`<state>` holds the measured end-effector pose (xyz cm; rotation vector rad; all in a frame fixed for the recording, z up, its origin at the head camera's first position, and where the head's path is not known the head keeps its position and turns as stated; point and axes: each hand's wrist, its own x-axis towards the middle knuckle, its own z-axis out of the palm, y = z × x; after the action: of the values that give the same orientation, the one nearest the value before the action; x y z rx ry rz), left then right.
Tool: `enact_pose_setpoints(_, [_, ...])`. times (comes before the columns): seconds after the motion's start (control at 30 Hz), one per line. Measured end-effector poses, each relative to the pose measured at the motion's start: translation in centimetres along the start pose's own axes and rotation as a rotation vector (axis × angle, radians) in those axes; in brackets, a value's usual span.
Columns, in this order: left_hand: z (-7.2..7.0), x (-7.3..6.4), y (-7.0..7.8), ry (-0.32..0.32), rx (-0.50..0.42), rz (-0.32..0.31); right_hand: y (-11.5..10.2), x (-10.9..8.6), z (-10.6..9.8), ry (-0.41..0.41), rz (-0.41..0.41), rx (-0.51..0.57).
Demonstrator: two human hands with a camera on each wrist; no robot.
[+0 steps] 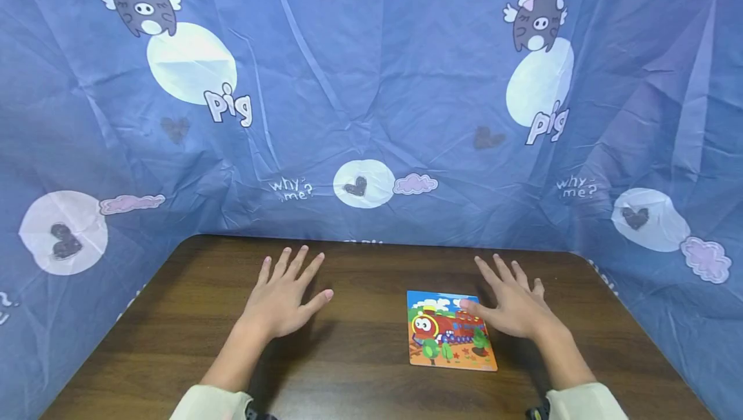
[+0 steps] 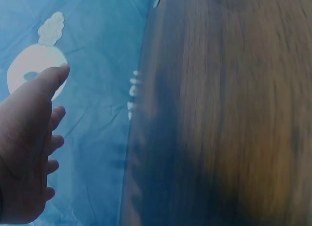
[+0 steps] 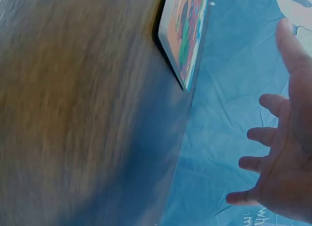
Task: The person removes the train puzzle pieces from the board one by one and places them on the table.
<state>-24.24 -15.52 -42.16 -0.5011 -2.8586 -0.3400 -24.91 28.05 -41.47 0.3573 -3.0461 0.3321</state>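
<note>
A square picture board (image 1: 449, 333) with a red cartoon train lies flat on the brown table, right of the middle. Over the left part of the table my left hand (image 1: 281, 300) is held with fingers spread, holding nothing. My right hand (image 1: 516, 307) is beside the board's right edge, fingers spread too, its thumb overlapping the board's upper right in the head view. In the right wrist view, the board (image 3: 183, 35) shows edge-on, apart from the right hand (image 3: 287, 148). The left wrist view has the left hand (image 2: 27, 143) raised above the wood.
The dark wooden table (image 1: 360, 388) has rounded far corners. Behind it and along both sides hangs a blue cloth (image 1: 360, 117) printed with pigs, hearts and clouds. Pale sleeves (image 1: 211, 402) and dark bands show at the wrists.
</note>
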Motion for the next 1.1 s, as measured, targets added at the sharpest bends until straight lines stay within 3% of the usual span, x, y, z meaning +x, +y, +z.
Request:
enact_pose_setpoints(0.23, [0.8, 1.2, 1.5, -0.046, 0.005, 0.030, -0.2, 0.4, 0.2, -0.028, -0.003, 0.040])
enact_pose_setpoints(0.4, [1.5, 2.1, 2.9, -0.118, 0.020, 0.051, -0.3, 0.7, 0.3, -0.061, -0.016, 0.075])
enact_pose_setpoints(0.67, [2.9, 3.2, 5.6, -0.206, 0.001, 0.118, 0.1, 1.1, 1.0, -0.102, -0.008, 0.248])
enact_pose_setpoints(0.9, [3.2, 3.8, 7.8, -0.250, -0.062, 0.183, 0.8, 1.2, 1.6, -0.101, 0.029, 0.357])
enact_pose_setpoints(1.1, [3.7, 4.5, 9.6, -0.305, -0.092, 0.221, 1.5, 1.2, 2.0, -0.122, 0.077, 0.515])
